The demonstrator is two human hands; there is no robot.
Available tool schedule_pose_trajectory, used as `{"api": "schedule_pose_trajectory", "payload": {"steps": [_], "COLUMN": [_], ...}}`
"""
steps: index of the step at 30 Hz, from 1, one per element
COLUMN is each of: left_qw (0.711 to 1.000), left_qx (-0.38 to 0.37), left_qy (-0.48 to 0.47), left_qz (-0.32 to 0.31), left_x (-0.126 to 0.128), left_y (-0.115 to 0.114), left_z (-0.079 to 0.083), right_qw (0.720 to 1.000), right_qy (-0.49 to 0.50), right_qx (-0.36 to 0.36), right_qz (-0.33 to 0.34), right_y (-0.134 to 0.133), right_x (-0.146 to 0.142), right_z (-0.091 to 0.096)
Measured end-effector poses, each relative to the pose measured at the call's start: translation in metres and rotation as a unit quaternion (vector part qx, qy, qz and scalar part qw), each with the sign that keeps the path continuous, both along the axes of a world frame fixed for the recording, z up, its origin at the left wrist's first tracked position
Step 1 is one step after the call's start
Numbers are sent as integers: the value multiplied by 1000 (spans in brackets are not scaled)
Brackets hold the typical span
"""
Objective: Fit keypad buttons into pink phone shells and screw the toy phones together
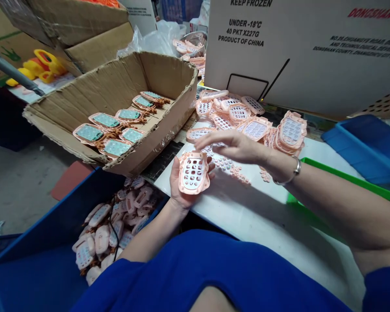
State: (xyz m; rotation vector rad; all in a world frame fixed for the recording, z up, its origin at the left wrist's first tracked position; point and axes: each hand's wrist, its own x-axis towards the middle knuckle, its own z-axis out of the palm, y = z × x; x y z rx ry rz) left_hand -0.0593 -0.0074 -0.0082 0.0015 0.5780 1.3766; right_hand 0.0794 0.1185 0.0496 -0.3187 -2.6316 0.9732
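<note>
We see a pale-pink plastic casing [193, 172] with a perforated white face, gripped in the left hand [178, 184] by the white tabletop [234, 216].
The right hand [232, 145] hovers just beyond, fingers extended; a low sweep, we judge, could scatter the small round pink-and-white plastic pieces [239, 175]. On the white cardboard carton [289, 65] we read "KEEP FROZEN", "UNDER -18°C", "40 PKT X227G", "PRODUCT OF CHINA" and, red, "DONGSHAN".

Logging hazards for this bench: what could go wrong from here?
The right hand is raised near loose small buttons and could scatter them. The right forearm passes in front of the stacked casings and might nudge them. Only the left hand holds the pink casing, so it could slip.
</note>
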Motion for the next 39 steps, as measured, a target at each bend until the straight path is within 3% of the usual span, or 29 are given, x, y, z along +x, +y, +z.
{"api": "schedule_pose_trajectory", "payload": {"steps": [3, 5, 7, 10, 14, 17, 19, 21, 23, 28, 31, 35, 39], "left_qw": [999, 997, 994, 992, 994, 998, 1000, 999, 997, 979, 971, 975, 971], "left_qx": [22, 39, 52, 51, 30, 15, 11, 16, 29, 25, 8, -4, 20], "left_qy": [27, 46, 67, 85, 79, 50, 20, -17, -54, -78, -70, -74, -90], "left_qz": [15, 40, 65, 80, 66, 20, -11, -24, -41, -186, -229, -208, -218], "left_x": [-5, -9, -13, -19, -23, -14, -2, 13, 26, 38, 32, 26, 26], "left_y": [-3, -4, -5, -5, -5, -5, -7, -12, -20, -41, -49, -54, -55], "left_z": [-1, -2, -3, -7, -7, -1, 3, 4, 0, -22, -30, -28, -24], "right_qw": [978, 945, 925, 917, 921, 959, 985, 989, 991, 994, 990, 987, 979], "right_qy": [-114, -221, -267, -273, -216, -74, 46, 123, 114, -59, -95, -3, 130], "right_qx": [80, 147, 169, 174, 196, 190, 141, 85, 42, -34, 5, 127, 142], "right_qz": [-154, -193, -212, -233, -257, -199, -84, 13, 58, 86, 108, 100, 63], "right_y": [24, 36, 44, 49, 42, 18, -7, -33, -55, -82, -89, -99, -105], "right_x": [-26, -47, -66, -78, -60, -31, -10, 9, 26, 62, 74, 77, 76], "right_z": [-6, -15, -24, -27, -14, -6, -7, -12, -17, -12, -13, -31, -46]}}
